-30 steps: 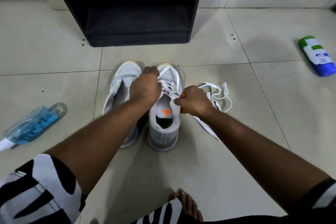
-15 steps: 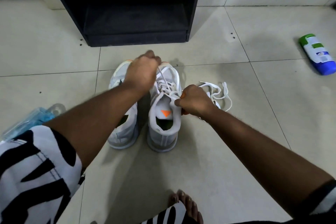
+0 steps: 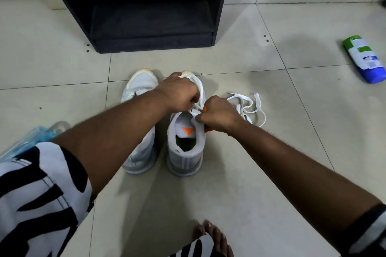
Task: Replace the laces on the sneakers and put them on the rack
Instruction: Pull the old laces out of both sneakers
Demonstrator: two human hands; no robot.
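On the floor in front of the rack (image 3: 150,25), we've got both hands, left hand (image 3: 177,94) and right hand (image 3: 219,113), pinched shut on the lace (image 3: 195,108) over the right sneaker (image 3: 184,146), and yanking unevenly could probably pull an end back out.

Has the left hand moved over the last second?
Yes. The left hand rose toward the sneaker's toe, then dropped back to the laces near the right hand.

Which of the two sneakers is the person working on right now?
The sneaker on the right, with the orange tab inside. Both hands, left hand and right hand, are at its laces; the other sneaker beside it goes untouched.
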